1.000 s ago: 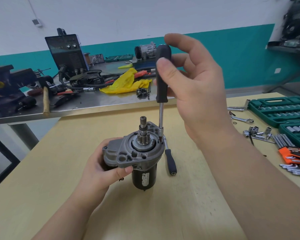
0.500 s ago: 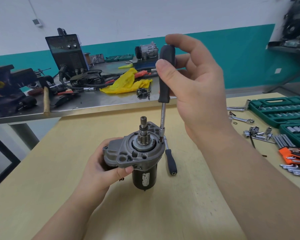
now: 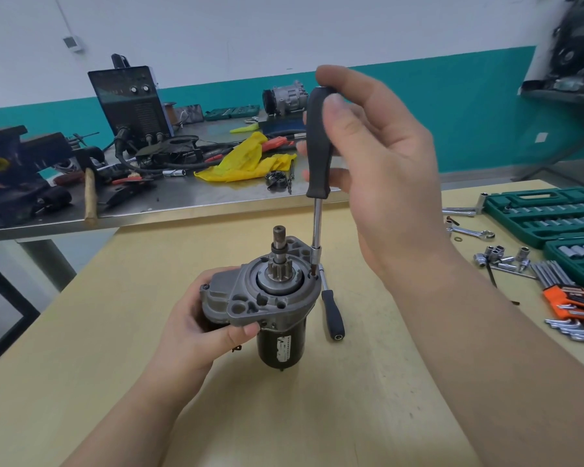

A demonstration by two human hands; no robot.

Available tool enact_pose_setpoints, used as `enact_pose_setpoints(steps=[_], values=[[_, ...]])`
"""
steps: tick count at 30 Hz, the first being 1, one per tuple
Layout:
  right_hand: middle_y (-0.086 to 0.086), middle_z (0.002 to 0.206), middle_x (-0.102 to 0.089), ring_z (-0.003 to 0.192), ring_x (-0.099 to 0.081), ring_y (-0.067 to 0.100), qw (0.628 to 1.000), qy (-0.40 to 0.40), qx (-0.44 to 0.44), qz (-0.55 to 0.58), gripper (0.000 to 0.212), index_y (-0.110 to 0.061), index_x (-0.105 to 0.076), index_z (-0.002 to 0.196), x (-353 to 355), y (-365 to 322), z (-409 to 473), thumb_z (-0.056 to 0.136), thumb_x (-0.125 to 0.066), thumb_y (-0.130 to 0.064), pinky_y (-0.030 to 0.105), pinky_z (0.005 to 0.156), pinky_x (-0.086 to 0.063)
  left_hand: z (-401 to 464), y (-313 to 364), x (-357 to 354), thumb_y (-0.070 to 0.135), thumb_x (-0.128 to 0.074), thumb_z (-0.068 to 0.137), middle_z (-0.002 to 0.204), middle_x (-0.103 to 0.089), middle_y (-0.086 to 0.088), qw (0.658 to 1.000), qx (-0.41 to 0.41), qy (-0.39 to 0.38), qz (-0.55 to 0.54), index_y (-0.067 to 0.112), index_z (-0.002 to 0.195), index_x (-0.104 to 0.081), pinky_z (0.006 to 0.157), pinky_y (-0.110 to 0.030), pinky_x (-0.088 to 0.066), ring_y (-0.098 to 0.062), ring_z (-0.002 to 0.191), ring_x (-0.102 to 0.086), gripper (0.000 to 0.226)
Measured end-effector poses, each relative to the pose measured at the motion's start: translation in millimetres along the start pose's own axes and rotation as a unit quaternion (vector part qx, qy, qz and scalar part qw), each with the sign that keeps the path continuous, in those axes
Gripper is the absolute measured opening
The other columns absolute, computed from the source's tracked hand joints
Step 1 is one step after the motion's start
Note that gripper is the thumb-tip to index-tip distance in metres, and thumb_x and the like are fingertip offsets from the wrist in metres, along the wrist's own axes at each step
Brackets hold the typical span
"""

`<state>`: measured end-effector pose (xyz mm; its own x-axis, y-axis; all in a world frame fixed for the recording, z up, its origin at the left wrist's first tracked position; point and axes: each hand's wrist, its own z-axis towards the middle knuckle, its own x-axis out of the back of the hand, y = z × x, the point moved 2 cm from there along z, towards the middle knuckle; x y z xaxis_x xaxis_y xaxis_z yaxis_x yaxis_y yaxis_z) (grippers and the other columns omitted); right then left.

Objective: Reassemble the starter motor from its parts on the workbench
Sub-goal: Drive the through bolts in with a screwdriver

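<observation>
While it stands upright on the yellow wooden surface [image 3: 81, 382], pinion end up, the motor is handled by both hands.

Starter motor [image 3: 270, 298]: near centre of the surface, black body down, grey aluminium nose housing and toothed pinion shaft on top.

Left hand [image 3: 196, 328]: its grip is wrapped round the left side of the housing, thumb pressed on the near flange.

Right hand [image 3: 378, 170]: its grip pinches the black handle near the top, thumb on the near side, fingers curled round the far side.

Nut driver [image 3: 319, 146]: upright, its steel shaft running down to a socket tip seated at a hole on the right rim of the housing.

Second driver [image 3: 332, 313]: lying on the surface just right of the motor.

Right edge: green socket cases [image 3: 547, 214], loose sockets [image 3: 501, 257], an orange hex key holder [image 3: 570, 299], a spanner [image 3: 471, 232].

Far: a steel bench [image 3: 182, 200] with a yellow rag [image 3: 246, 160] and a black welder [image 3: 132, 99].
</observation>
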<state>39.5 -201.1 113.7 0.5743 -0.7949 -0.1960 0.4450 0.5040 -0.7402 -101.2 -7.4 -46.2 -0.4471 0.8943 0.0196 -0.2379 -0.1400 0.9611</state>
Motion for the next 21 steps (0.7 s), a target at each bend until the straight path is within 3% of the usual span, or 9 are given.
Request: enact_pose_setpoints(steps=[2,5,10,13,15,18,21], values=[[0.02,0.109,-0.073,0.088,-0.076,0.029,1.0,-0.005,-0.014,0.017,0.025,-0.02,-0.07,0.129,0.9,-0.5,-0.5,0.111,-0.053,-0.013,0.05,0.08,-0.067,0.3,-1.0,0.3,0.051,-0.102,0.063,0.125,-0.075,-0.013,1.0,-0.002,0.001,0.002,0.025,0.135,-0.066,0.071,-0.037,-0.061,-0.029,0.107,-0.074,0.084],[0.015,0.104,-0.072,0.088,-0.074,0.032,1.0,-0.007,0.004,-0.018,0.025,-0.027,-0.068,0.126,-0.1,-2.2,-0.7,0.107,-0.061,-0.013,0.051,0.079,-0.066,0.4,-2.0,1.0,0.05,-0.101,0.065,0.127,-0.075,-0.013,1.0,-0.006,-0.002,0.007,0.025,0.136,-0.065,0.077,-0.046,-0.061,-0.035,0.113,-0.073,0.083],[0.009,0.101,-0.071,0.102,-0.071,0.038,1.0,-0.001,0.01,-0.018,0.023,-0.028,-0.07,0.125,-0.4,-0.1,0.0,0.105,-0.065,-0.016,0.058,0.085,-0.063,0.7,-2.0,1.1,0.049,-0.101,0.066,0.127,-0.075,-0.013,1.0,-0.004,-0.007,0.001,0.024,0.136,-0.065,0.078,-0.035,-0.063,-0.032,0.112,-0.073,0.083],[0.02,0.111,-0.073,0.092,-0.076,0.035,1.0,-0.005,-0.015,0.018,0.026,-0.021,-0.07,0.129,1.3,-0.4,-0.9,0.111,-0.053,-0.015,0.048,0.08,-0.067,0.1,-1.8,0.9,0.05,-0.101,0.066,0.124,-0.075,-0.013,1.0,0.001,-0.007,0.003,0.023,0.137,-0.065,0.07,-0.032,-0.06,-0.025,0.105,-0.074,0.085],[0.02,0.109,-0.074,0.087,-0.077,0.03,1.0,-0.011,-0.011,0.01,0.026,-0.022,-0.069,0.129,1.1,-1.4,-1.0,0.11,-0.054,-0.012,0.043,0.075,-0.067,0.4,-2.0,1.3,0.051,-0.101,0.065,0.125,-0.075,-0.012,1.0,0.001,-0.003,0.009,0.024,0.138,-0.064,0.07,-0.039,-0.06,-0.027,0.104,-0.074,0.086],[0.011,0.101,-0.071,0.093,-0.072,0.03,1.0,-0.004,0.011,-0.029,0.028,-0.03,-0.067,0.125,-0.6,-1.4,0.4,0.103,-0.068,-0.013,0.049,0.079,-0.066,0.5,-3.3,2.6,0.051,-0.1,0.066,0.129,-0.074,-0.013,1.0,-0.005,-0.006,0.015,0.024,0.139,-0.063,0.085,-0.057,-0.058,-0.038,0.116,-0.071,0.086],[0.016,0.099,-0.069,0.098,-0.07,0.035,1.0,-0.001,0.015,-0.022,0.025,-0.028,-0.07,0.123,-1.3,0.2,0.5,0.103,-0.068,-0.014,0.052,0.084,-0.065,0.0,-1.1,1.4,0.051,-0.101,0.064,0.129,-0.074,-0.012,1.0,-0.003,-0.003,0.009,0.025,0.137,-0.064,0.082,-0.048,-0.061,-0.037,0.116,-0.071,0.086]])
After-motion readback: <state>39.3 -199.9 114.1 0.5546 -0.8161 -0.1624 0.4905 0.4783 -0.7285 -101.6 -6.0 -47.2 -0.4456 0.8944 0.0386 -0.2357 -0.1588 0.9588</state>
